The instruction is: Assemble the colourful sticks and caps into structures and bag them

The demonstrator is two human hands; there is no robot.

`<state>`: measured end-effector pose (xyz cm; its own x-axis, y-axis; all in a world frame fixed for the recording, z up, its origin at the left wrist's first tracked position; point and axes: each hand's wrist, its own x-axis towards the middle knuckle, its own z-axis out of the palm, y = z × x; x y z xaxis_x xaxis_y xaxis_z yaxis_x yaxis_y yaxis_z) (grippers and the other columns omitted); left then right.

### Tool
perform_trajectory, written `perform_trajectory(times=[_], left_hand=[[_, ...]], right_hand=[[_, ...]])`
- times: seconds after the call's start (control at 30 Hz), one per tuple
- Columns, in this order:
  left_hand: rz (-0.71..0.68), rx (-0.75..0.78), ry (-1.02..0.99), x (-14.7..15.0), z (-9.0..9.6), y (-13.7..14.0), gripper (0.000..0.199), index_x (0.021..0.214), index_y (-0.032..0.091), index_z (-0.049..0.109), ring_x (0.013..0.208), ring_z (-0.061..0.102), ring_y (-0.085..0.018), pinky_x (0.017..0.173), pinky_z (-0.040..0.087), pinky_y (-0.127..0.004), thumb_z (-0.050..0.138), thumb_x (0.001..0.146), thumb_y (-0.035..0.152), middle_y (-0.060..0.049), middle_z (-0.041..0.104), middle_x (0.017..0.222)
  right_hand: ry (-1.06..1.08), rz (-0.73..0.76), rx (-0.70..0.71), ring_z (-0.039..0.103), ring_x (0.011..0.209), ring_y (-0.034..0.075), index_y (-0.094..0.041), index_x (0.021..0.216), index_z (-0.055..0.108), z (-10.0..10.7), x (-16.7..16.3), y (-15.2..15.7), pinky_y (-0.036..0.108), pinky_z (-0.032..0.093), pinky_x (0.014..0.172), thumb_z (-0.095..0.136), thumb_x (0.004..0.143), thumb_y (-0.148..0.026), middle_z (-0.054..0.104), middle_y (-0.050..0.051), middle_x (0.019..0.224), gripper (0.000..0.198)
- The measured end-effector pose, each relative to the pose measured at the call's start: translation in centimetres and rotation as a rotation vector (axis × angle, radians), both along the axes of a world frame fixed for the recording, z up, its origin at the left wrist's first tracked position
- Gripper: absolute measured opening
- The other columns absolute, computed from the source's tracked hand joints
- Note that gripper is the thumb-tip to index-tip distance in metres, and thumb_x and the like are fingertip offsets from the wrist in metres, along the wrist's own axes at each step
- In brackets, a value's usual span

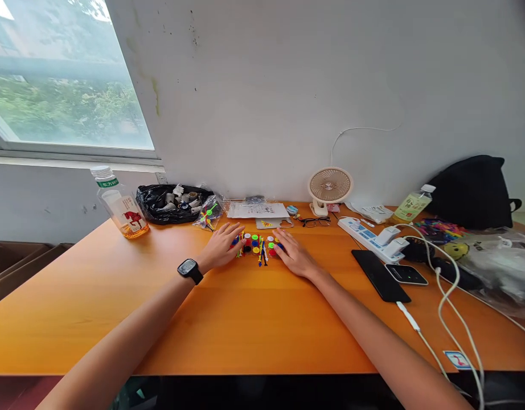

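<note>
Small round plastic pieces (255,250) in green, blue, yellow, red, black and white stand in a cluster on the table. Thin coloured plastic sticks (262,253), some with arrow-like ends, lie among them. On the left side of the cluster rests my left hand (222,246), fingers stretched out and a black watch on the wrist. My right hand (294,253) lies along the right side with its fingers spread. Both hands touch or partly cover the outer pieces, and nothing is gripped in either. The exact kind of the pieces is too small to tell.
Behind the hands are white papers (258,210), a clear bag of coloured parts (210,213) and glasses (311,221). At left stand a bottle (128,210) and a black bag (160,213). A fan (329,187), power strip (367,238), phone (380,274) and cables (452,285) occupy the right.
</note>
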<state>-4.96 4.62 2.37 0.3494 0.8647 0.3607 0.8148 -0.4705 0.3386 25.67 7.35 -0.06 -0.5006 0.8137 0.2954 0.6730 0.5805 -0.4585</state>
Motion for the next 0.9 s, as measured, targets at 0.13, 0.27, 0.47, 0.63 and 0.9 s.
perform_trajectory(times=[0.13, 0.27, 0.47, 0.63, 0.9], left_hand=[[0.013, -0.114, 0.08, 1.8, -0.2, 0.8, 0.059, 0.162, 0.037, 0.037, 0.158, 0.022, -0.043, 0.122, 0.019, -0.071, 0.032, 0.108, 0.059, -0.004, 0.036, 0.169], [-0.006, -0.15, 0.136, 2.6, -0.9, 0.9, 0.06, 0.163, 0.042, 0.033, 0.156, 0.027, -0.046, 0.118, 0.013, -0.079, 0.03, 0.107, 0.062, -0.005, 0.035, 0.169], [-0.007, -0.103, 0.176, 2.7, -1.5, 0.5, 0.06, 0.163, 0.044, 0.032, 0.152, 0.035, -0.044, 0.116, 0.02, -0.076, 0.03, 0.106, 0.063, -0.006, 0.038, 0.168], [-0.007, -0.089, 0.174, 2.3, -1.4, 0.3, 0.059, 0.163, 0.044, 0.033, 0.151, 0.036, -0.042, 0.118, 0.023, -0.071, 0.031, 0.107, 0.062, -0.006, 0.04, 0.167], [-0.03, -0.071, 0.207, 0.8, -2.0, 0.0, 0.062, 0.165, 0.04, 0.031, 0.154, 0.035, -0.036, 0.121, 0.027, -0.058, 0.028, 0.107, 0.064, -0.005, 0.036, 0.169]], right_hand=[[-0.104, 0.019, 0.056, 0.023, 0.16, 0.027, -0.026, 0.163, 0.039, 0.6, -1.5, -0.2, 0.054, 0.019, 0.131, 0.03, 0.111, -0.045, 0.032, 0.004, 0.17, 0.057], [-0.14, 0.025, 0.014, 0.027, 0.159, 0.027, -0.024, 0.163, 0.04, 0.2, -2.2, 0.3, 0.053, 0.021, 0.131, 0.029, 0.111, -0.046, 0.033, 0.005, 0.17, 0.058], [-0.131, 0.051, 0.026, 0.031, 0.157, 0.028, -0.021, 0.163, 0.04, -0.4, -3.2, 0.7, 0.05, 0.024, 0.13, 0.028, 0.11, -0.044, 0.036, 0.007, 0.169, 0.058], [-0.134, 0.063, 0.037, 0.031, 0.157, 0.028, -0.02, 0.164, 0.038, -0.5, -4.7, 0.4, 0.05, 0.025, 0.13, 0.025, 0.111, -0.043, 0.035, 0.008, 0.169, 0.059], [-0.144, 0.061, 0.075, 0.031, 0.157, 0.028, -0.015, 0.163, 0.04, -0.9, -6.1, -0.2, 0.05, 0.026, 0.131, 0.025, 0.11, -0.041, 0.036, 0.01, 0.168, 0.06]])
